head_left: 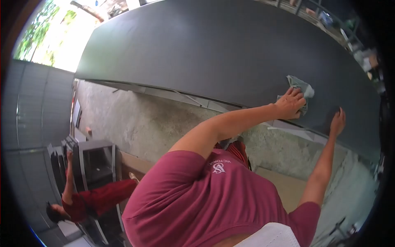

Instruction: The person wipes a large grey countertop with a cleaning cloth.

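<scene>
My left hand (291, 103) presses a crumpled grey-green cloth (305, 89) against a large dark grey panel (197, 49), close to its near edge. The cloth bunches out beyond the fingertips and under the palm. Further right, my right hand (338, 122) rests with its fingers on the same panel near that edge and holds nothing that I can see. The panel is long, flat and smooth, raised above the floor on a lighter frame whose bars show beneath the edge.
Another person (84, 203) in dark red stands at the lower left beside grey frames (98, 158). A concrete floor (144, 117) lies under the panel. Corrugated sheeting (37, 107) forms the left wall. Metal railings (312, 10) and assorted items line the upper right.
</scene>
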Demonstrator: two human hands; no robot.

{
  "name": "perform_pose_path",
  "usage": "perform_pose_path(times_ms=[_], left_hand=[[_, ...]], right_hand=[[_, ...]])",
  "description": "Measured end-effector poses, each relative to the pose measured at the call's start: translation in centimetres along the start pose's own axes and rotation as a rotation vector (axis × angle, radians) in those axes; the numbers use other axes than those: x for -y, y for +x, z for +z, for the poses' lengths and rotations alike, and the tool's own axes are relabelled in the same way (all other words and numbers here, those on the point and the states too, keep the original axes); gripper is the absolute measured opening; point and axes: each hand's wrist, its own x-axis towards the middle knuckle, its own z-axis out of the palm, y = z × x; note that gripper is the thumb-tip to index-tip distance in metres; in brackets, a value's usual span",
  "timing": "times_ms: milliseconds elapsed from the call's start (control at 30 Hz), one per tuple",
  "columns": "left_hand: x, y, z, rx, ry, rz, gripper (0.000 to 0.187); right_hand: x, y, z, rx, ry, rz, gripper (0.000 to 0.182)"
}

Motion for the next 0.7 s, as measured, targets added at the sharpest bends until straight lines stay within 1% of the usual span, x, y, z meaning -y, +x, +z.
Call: perform_pose_path(times_ms=[67,100,133,200,233,267,300,333,367,400,433,500,533,567,600,633,667,700], left_hand=[[1.3,0.8,0.1,-0.021,-0.014,0.001,0.045],[2.8,0.8,-0.8,-0.028,0.010,-0.113,0.044],[4.4,0.2,-3.1,-0.031,0.033,-0.232,0.044],[8.3,-2.1,-8.4,-0.176,0.131,-0.460,0.047],[9.8,-3.6,-12.0,-0.217,0.134,-0.630,0.049],[13.2,-6.4,-14.2,-0.338,0.197,-0.645,0.047],[15.7,-9.4,-17.1,-0.400,0.374,-0.665,0.044],[19.1,-13.4,-19.3,-0.548,0.536,-0.719,0.040],[22.4,-17.8,-22.4,-0.539,0.449,-0.956,0.039],[23.3,-21.8,-24.5,-0.647,0.800,-0.947,0.041],[25.6,-26.6,-25.6,-0.640,1.080,-1.045,0.049],[20.9,-26.3,-29.9,-0.574,0.728,-1.478,0.058],[20.9,-26.8,-29.0,-0.568,0.744,-1.479,0.058],[21.8,-27.2,-27.0,-0.536,0.828,-1.393,0.058],[22.4,-26.2,-25.3,-0.506,0.905,-1.301,0.059],[21.7,-23.6,-22.8,-0.512,0.881,-1.097,0.053],[18.9,-18.8,-21.0,-0.402,0.769,-0.998,0.046],[16.1,-14.0,-18.8,-0.382,0.634,-0.917,0.044]], right_hand=[[-0.4,-0.1,0.2,0.013,-0.053,-0.005,0.035],[-0.7,0.1,0.3,0.010,-0.039,-0.019,0.035],[-1.0,0.1,0.5,0.020,-0.046,0.001,0.035],[-0.7,0.0,1.0,0.033,-0.027,0.022,0.035],[-0.6,-0.1,0.9,0.041,-0.022,0.049,0.035],[-0.7,0.0,0.7,0.047,-0.025,0.074,0.036],[-0.8,0.0,0.6,0.040,-0.024,0.069,0.036],[-0.7,-0.2,0.5,0.048,-0.035,0.071,0.036],[-0.5,0.0,0.5,0.057,-0.046,0.071,0.036],[-0.4,0.3,0.6,0.053,-0.050,0.061,0.036],[-0.5,0.3,1.0,0.050,-0.047,0.069,0.037],[-0.2,0.0,1.8,0.062,-0.030,0.082,0.038],[0.8,0.2,1.7,0.098,-0.112,0.141,0.041],[1.9,0.5,1.8,0.131,-0.191,0.203,0.044],[3.3,0.9,1.8,0.135,-0.178,0.210,0.044],[4.8,1.6,1.9,0.165,-0.209,0.244,0.047],[6.0,2.4,2.1,0.192,-0.240,0.276,0.050],[6.6,3.0,2.9,0.190,-0.231,0.281,0.050]])
